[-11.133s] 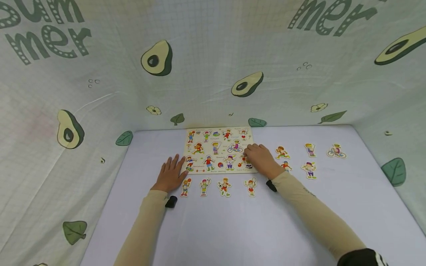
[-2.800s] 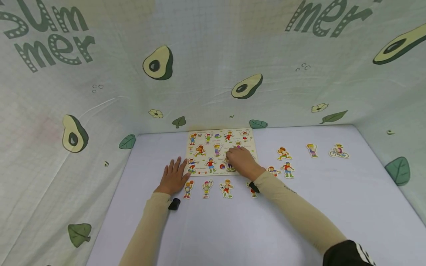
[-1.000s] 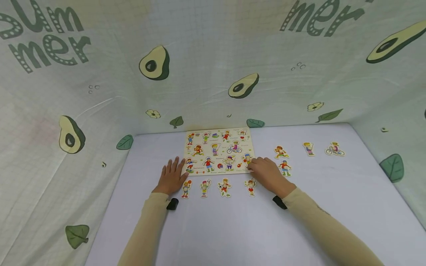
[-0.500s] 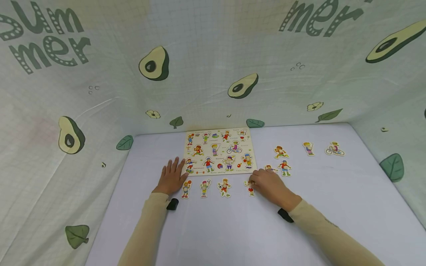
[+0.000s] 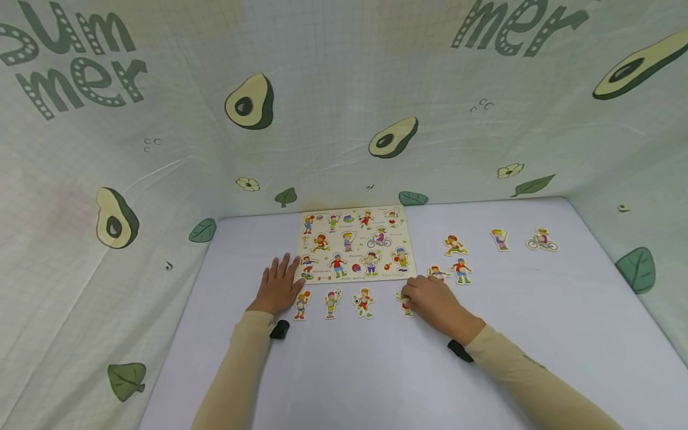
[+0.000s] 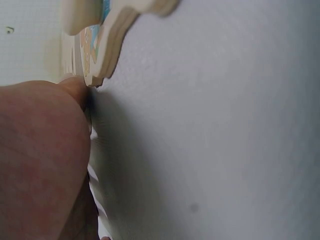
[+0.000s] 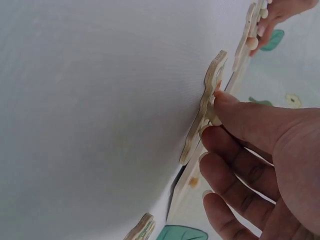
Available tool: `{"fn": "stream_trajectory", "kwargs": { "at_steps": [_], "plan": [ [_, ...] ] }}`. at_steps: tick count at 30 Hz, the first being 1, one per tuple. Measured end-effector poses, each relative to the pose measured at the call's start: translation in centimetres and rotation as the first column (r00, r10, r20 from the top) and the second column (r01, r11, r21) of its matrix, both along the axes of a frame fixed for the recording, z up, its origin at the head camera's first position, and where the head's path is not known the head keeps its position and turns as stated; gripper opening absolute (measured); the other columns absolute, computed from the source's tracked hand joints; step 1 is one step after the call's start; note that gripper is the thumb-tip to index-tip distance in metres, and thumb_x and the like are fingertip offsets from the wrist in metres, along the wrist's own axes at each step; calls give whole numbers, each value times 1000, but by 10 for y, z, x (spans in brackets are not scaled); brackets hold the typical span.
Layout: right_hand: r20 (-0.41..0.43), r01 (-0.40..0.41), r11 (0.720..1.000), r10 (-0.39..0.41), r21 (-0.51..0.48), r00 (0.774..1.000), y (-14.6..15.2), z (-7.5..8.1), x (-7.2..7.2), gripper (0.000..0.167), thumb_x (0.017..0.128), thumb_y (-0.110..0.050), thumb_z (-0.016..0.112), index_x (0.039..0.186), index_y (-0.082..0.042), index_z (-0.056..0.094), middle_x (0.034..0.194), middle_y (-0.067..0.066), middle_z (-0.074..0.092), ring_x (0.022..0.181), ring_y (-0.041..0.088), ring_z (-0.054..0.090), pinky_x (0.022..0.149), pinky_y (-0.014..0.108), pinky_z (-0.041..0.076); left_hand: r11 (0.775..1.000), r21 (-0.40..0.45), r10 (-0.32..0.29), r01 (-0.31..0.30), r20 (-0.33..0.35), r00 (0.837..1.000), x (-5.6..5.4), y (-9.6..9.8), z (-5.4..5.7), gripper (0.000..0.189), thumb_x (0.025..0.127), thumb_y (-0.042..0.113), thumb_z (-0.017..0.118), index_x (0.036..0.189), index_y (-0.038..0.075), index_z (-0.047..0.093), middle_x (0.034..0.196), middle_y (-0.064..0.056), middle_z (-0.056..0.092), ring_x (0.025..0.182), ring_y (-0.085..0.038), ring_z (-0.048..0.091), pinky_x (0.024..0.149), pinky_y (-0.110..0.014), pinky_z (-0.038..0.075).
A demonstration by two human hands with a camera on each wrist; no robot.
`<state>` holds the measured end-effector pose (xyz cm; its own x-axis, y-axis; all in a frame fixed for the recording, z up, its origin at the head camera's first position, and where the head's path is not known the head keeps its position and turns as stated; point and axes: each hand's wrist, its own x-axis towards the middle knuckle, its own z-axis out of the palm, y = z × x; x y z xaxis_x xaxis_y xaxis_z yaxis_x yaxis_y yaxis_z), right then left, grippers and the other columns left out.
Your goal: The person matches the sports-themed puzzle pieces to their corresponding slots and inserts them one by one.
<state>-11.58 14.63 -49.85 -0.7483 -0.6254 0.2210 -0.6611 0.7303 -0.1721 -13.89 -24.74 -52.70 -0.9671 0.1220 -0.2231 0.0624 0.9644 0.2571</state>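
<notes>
My left hand [image 5: 276, 285] rests flat with fingers spread, its thumb and fingertips at the left edge of the wooden sports puzzle board [image 5: 330, 280]. Just below the board's lower right corner, my right hand [image 5: 434, 303] pinches the small knob of a tennis player puzzle piece [image 5: 405, 309]. In the right wrist view the thumb and forefinger meet at that puzzle piece's [image 7: 202, 112] knob; the other fingers are bent beside it. A baseball player piece [image 5: 370, 264] and a table tennis player piece [image 5: 400, 260] lie on the board.
In front of the board lie a basketball piece [image 5: 301, 306], a volleyball piece [image 5: 331, 304] and a football piece [image 5: 363, 303]. To the right are a runner [image 5: 455, 245], a golfer [image 5: 500, 240], a cyclist [image 5: 543, 240], a roller skater [image 5: 461, 272] and a partly hidden piece [image 5: 436, 273].
The baseball piece went from the right side onto the board. My right hand left the table tennis piece and moved down to the tennis player piece. My left hand stayed at the board's edge.
</notes>
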Motion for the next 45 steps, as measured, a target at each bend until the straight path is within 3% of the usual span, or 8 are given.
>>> {"fn": "stream_trajectory", "kwargs": {
  "at_steps": [10,15,19,28,34,39,45],
  "plan": [
    [8,10,995,-11,97,1000,-4,-2,-4,19,82,-5,89,95,-11,76,95,0,72,85,19,67,77,38,56,1000,0,6,-6,18,1000,2,2,6,68,113,39,42,170,7,19,176,-24,7,161,-50,2,128,-66,5],
    [27,29,994,-32,102,999,-2,4,-7,17,86,-6,87,100,-10,77,99,1,73,89,20,69,81,40,59,1000,8,15,-15,27,1000,6,5,14,67,113,35,45,169,5,21,176,-25,7,161,-51,2,128,-66,4],
    [35,39,995,-42,93,998,3,9,-14,18,86,-7,87,101,-9,78,99,1,73,92,21,69,82,40,59,1000,0,18,-18,38,999,6,5,15,68,113,34,46,169,6,20,176,-24,7,161,-50,1,128,-66,3],
    [-19,68,997,-68,35,998,11,24,-39,20,83,-6,90,99,-7,77,96,4,73,91,24,69,78,40,58,1000,-7,0,0,19,1000,3,-1,4,70,113,40,44,169,7,19,176,-24,7,161,-51,3,128,-67,5],
    [-48,79,997,-79,15,996,13,31,-63,18,85,-7,89,99,-4,78,95,7,74,89,26,70,76,40,60,1000,5,5,-5,23,1000,2,1,5,69,113,38,44,169,6,20,176,-24,7,161,-51,2,128,-67,4],
    [-29,113,994,-113,-3,993,12,35,-79,18,87,-7,88,102,-3,78,95,8,74,87,27,70,76,41,61,1000,-4,-1,1,16,1000,0,-1,-1,70,113,39,43,170,7,19,176,-23,6,161,-51,3,128,-67,5],
    [0,157,987,-157,-19,988,8,40,-98,17,88,-6,86,103,-2,78,95,10,74,86,29,70,74,43,60,1000,4,-2,2,14,1000,0,0,0,70,113,38,45,169,6,20,176,-24,6,160,-51,2,128,-67,5]
  ]
}}
